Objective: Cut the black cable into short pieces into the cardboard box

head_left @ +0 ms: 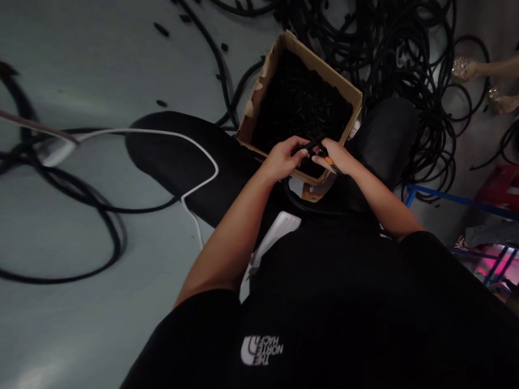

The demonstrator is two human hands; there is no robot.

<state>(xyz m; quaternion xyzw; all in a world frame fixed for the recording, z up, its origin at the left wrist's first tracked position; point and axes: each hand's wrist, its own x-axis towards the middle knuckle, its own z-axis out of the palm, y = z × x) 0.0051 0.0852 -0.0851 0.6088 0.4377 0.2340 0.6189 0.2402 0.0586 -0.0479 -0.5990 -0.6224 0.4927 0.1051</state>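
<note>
My left hand is closed on a length of black hose, pinching it between thumb and fingers over the near edge of a cardboard box. Close beside it, my right hand is wrapped around a hand tool with an orange-and-black handle. The tool's working end is hidden among the dark hose and my fingers, so I cannot tell its exact kind. Many short black pieces fill the box, which sits between my legs. Below my hands, the hose bends down towards my lap.
A large tangle of black hose covers the floor at upper right, near another person's feet. Loose hose and a white cable run along the left. A blue metal frame stands at right.
</note>
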